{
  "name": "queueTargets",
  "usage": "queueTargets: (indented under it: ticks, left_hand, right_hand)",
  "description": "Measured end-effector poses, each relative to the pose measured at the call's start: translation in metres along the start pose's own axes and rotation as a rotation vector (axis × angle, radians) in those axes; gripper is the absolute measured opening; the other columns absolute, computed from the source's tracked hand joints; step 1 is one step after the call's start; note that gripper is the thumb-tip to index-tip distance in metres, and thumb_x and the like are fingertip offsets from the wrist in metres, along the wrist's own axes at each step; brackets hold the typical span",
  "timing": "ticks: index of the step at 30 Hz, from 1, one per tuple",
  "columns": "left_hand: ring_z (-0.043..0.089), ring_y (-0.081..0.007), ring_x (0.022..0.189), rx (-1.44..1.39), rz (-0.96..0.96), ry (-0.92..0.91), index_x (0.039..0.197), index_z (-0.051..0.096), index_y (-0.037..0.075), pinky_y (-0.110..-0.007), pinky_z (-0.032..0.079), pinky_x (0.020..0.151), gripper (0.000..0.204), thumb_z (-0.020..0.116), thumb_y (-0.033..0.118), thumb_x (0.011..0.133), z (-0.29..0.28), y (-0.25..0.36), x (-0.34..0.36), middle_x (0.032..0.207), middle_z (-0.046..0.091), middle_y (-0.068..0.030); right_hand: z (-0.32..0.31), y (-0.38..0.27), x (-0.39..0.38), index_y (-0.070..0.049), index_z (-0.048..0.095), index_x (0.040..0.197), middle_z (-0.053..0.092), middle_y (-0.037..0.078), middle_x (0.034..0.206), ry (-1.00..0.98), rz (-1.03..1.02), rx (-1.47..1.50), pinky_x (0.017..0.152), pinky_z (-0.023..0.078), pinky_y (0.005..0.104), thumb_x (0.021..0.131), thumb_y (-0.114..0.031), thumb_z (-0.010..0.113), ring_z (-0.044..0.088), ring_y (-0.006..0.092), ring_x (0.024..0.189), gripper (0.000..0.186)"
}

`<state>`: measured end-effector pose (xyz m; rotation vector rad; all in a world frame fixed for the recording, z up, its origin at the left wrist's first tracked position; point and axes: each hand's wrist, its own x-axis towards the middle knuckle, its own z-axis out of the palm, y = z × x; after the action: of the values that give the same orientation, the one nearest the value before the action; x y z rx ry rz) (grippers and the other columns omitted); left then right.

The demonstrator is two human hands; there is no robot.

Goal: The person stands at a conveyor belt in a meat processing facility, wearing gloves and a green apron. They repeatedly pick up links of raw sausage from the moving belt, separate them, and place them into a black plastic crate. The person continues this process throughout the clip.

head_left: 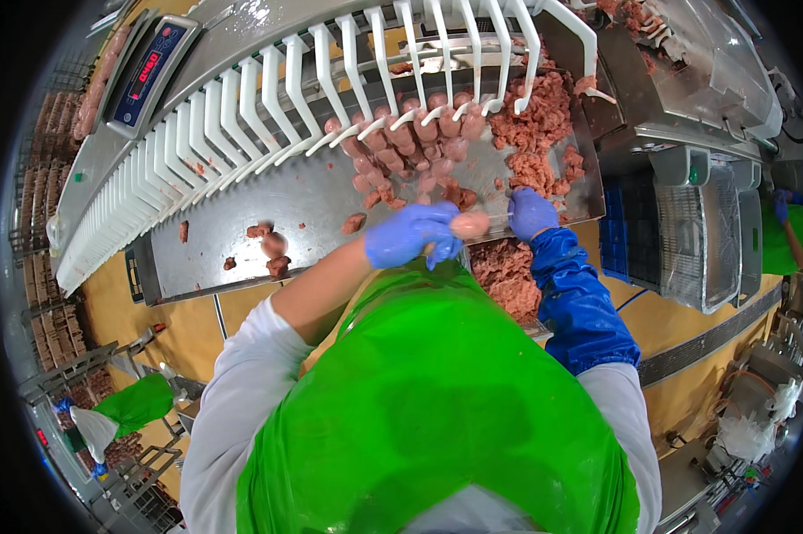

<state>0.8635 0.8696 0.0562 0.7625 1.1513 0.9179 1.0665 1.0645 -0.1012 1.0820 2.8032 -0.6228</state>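
Note:
Out of the curled fingers of my left hand (412,236), in a blue glove, pokes a short pink sausage (470,224). A thin pale strand of casing (499,216) runs from its tip to my right hand (533,214), also blue-gloved, whose fingers are closed on the strand's end. Both hands are over the near edge of a steel tray (321,191). Beyond them, a bunch of linked sausages (419,142) hangs down from white hooks (357,80) onto the tray. Coarse ground meat (535,116) is heaped past my right hand; more ground meat (508,280) lies below, nearer my apron.
The curved rail of white hooks crosses the far side. A scale (148,76) with a lit display stands at far left. Steel machinery (713,62) and a grey crate (695,227) are to the right. Co-workers in green aprons (134,405) appear at both edges.

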Motion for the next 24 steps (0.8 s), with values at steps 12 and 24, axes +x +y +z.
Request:
queueTargets:
  ticks: [12,24]
  left_hand:
    - [0.067,-0.0254,0.083,0.064,-0.080,0.019,0.098,0.064,0.001,-0.035,0.054,0.071,0.034,0.047,0.030,0.095,-0.010,-0.009,0.030,0.097,0.068,-0.0155]
    - [0.062,-0.0362,0.099,1.215,0.070,-0.193,0.110,0.062,0.014,-0.053,0.031,0.106,0.042,0.061,0.046,0.082,0.012,-0.042,0.100,0.095,0.067,-0.0175]
  right_hand:
    - [-0.103,-0.043,-0.031,-0.009,0.052,0.135,0.050,0.019,0.139,0.128,-0.373,0.720,0.104,0.042,0.0404,0.082,-0.035,0.072,0.050,0.0349,0.127,0.062]
    - [-0.095,0.037,-0.097,0.001,0.066,0.095,0.068,0.015,0.079,-0.504,0.036,0.570,0.072,0.052,0.0357,0.094,-0.028,0.053,0.069,0.0241,0.077,0.032]
